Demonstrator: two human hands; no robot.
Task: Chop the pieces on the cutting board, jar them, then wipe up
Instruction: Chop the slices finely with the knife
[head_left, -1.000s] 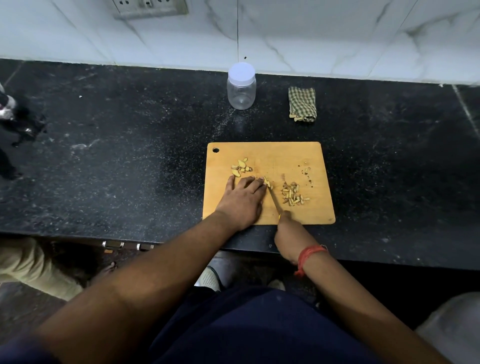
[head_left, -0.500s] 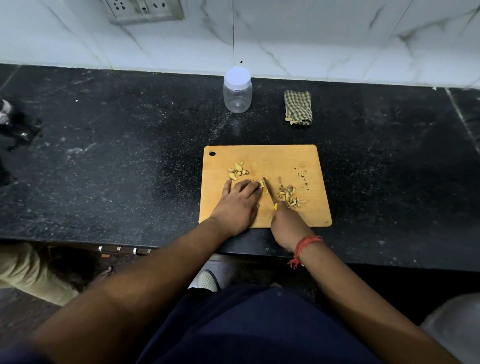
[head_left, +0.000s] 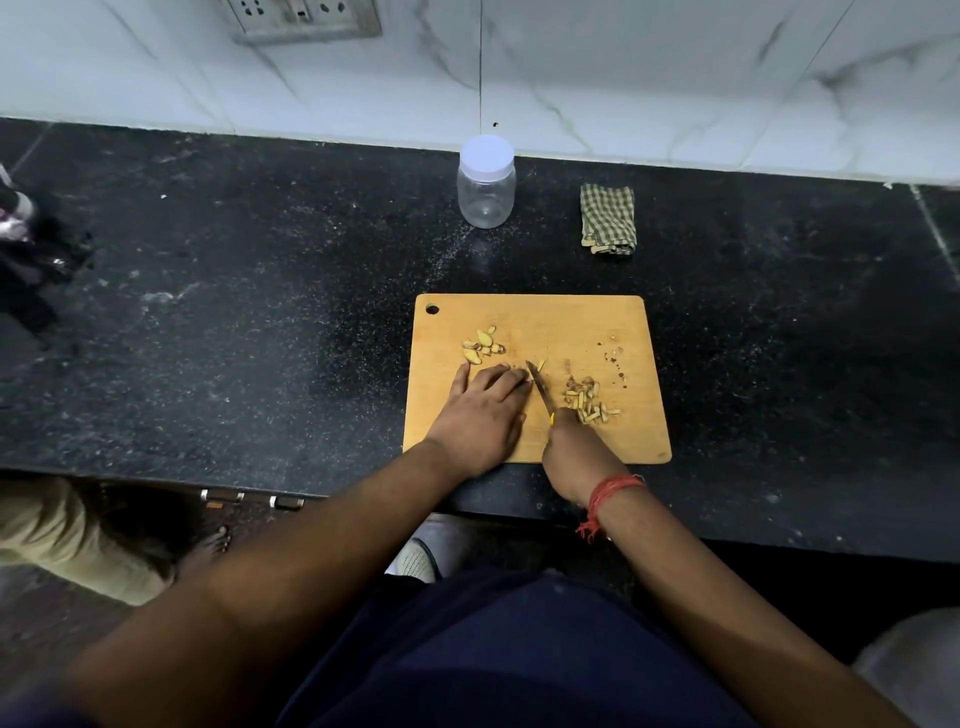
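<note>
Left hand (head_left: 480, 413) lies flat on the cutting board (head_left: 631, 322), whole pieces (head_left: 482, 345) at its 12 o'clock; right hand (head_left: 574, 452) grasps the knife (head_left: 539, 387), chopped bits (head_left: 589, 402) at its 1 o'clock.

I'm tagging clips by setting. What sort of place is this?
Likely a home kitchen: a black stone counter against a marble-tiled wall, with a wooden cutting board and a lidded jar.

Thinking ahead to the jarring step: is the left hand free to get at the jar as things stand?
Probably yes. The left hand lies flat on the cutting board, gripping nothing, and bare counter separates board from the capped jar at the back wall. Whether it reaches without leaning is unclear.
</note>
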